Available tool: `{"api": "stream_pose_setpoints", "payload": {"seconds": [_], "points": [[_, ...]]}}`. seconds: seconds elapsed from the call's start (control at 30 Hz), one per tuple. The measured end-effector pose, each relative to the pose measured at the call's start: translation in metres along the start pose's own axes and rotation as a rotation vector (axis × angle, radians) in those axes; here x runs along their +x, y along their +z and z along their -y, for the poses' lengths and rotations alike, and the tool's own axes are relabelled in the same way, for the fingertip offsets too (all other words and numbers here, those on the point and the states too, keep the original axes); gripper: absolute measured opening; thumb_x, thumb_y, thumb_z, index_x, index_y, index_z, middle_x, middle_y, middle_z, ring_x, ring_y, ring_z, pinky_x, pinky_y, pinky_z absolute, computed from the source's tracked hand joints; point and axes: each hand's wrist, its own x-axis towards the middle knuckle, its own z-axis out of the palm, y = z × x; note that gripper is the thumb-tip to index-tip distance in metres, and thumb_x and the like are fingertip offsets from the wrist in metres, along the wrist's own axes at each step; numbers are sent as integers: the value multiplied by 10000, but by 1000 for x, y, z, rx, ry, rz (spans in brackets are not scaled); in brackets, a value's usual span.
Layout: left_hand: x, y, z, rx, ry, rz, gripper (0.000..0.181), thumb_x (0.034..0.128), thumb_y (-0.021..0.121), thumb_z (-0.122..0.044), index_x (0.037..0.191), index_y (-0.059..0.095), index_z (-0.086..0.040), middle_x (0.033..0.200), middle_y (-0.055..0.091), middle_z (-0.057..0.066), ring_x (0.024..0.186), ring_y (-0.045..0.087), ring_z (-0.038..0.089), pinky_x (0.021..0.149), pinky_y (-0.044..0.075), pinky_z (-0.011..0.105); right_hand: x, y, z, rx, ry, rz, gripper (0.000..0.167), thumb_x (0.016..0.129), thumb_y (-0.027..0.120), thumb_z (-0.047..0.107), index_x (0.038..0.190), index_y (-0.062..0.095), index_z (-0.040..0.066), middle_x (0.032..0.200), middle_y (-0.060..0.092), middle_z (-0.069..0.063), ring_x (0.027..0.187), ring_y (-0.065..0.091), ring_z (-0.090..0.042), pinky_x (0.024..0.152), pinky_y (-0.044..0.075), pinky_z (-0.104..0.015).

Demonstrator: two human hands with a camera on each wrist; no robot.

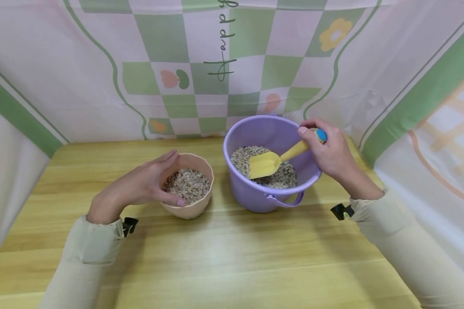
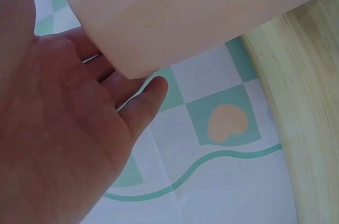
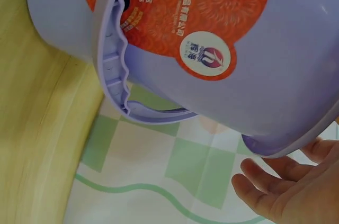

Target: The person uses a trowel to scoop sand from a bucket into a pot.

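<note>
A peach-coloured pot point(image 1: 193, 210) with a faceted rim stands on the table, holding grey-brown gravel point(image 1: 188, 185). My left hand point(image 1: 141, 182) holds it from the left, thumb along the near rim and fingers around the far side. In the left wrist view, the fingers pass behind the pot wall point(image 2: 175, 17). To the right is a purple bucket point(image 1: 251, 199), also with gravel point(image 1: 251, 152) inside. My right hand point(image 1: 328, 148) grips the handle of a yellow scoop point(image 1: 264, 165) at the bucket's right rim. The scoop's blade tilts down over the gravel; no load is visible on it.
The bucket's purple carrying handle point(image 1: 294, 201) hangs down its near side. A red label point(image 3: 180, 12) is on the bucket's outer wall. A checked cloth point(image 1: 210, 43) hangs behind the wooden table point(image 1: 216, 266), with white cloth at both sides.
</note>
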Motion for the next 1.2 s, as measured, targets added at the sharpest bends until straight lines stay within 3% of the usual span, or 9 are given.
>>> {"api": "stream_pose_setpoints", "payload": {"seconds": [0.13, 0.23, 0.4, 0.67, 0.9, 1.1, 1.2], "points": [[-2, -2, 1, -7, -1, -4, 1271, 705, 836, -587, 1574, 135, 21, 1639, 107, 202, 1484, 162, 397, 1182, 209, 551, 0, 0, -3, 10, 18, 15, 470, 1018, 522, 397, 1280, 614, 18, 1291, 612, -201, 1174, 556, -376, 966, 438, -515], [-2, -4, 3, -3, -6, -14, 1245, 714, 827, -588, 1570, 162, 25, 1634, 142, 200, 1481, 181, 391, 1184, 211, 543, 0, 1, -6, 3, 12, 11, 462, 1018, 531, 386, 1279, 617, 15, 1262, 629, -194, 1149, 572, -345, 970, 438, -403], [-3, -6, 4, -4, -16, -33, 1212, 721, 829, -575, 1562, 202, 33, 1616, 207, 208, 1471, 224, 390, 1180, 226, 540, 0, 1, -11, -5, 3, 10, 430, 1023, 530, 358, 1260, 639, 16, 1195, 649, -181, 1058, 587, -294, 866, 415, -211], [-6, -9, 6, 5, -33, -33, 1208, 716, 836, -573, 1561, 217, 30, 1614, 224, 202, 1474, 223, 380, 1184, 223, 533, -4, -2, -18, -7, 40, 32, 452, 1032, 511, 386, 1284, 627, 30, 1191, 635, -163, 1010, 579, -218, 805, 447, -169], [-9, -12, 7, -65, -39, -62, 987, 870, 715, -541, 1546, 275, 28, 1578, 320, 201, 1455, 291, 341, 1165, 272, 529, -7, -3, -24, -9, 46, 30, 449, 1028, 520, 389, 1283, 634, 37, 1159, 646, -164, 889, 594, -78, 721, 486, -119], [-9, -15, 8, -60, -36, -75, 899, 909, 677, -528, 1544, 314, -6, 1568, 350, 174, 1456, 297, 329, 1157, 290, 532, -8, -3, -27, -20, 27, 25, 437, 1028, 526, 365, 1270, 653, 24, 1125, 666, -178, 834, 590, -6, 715, 478, -116], [-9, -18, 10, -45, -36, -90, 873, 923, 656, -529, 1544, 321, -16, 1565, 357, 174, 1448, 312, 333, 1152, 296, 538, -8, -2, -29, -18, 19, 29, 431, 1027, 535, 354, 1273, 653, 20, 1127, 669, -171, 857, 606, -43, 730, 476, -119]]}}
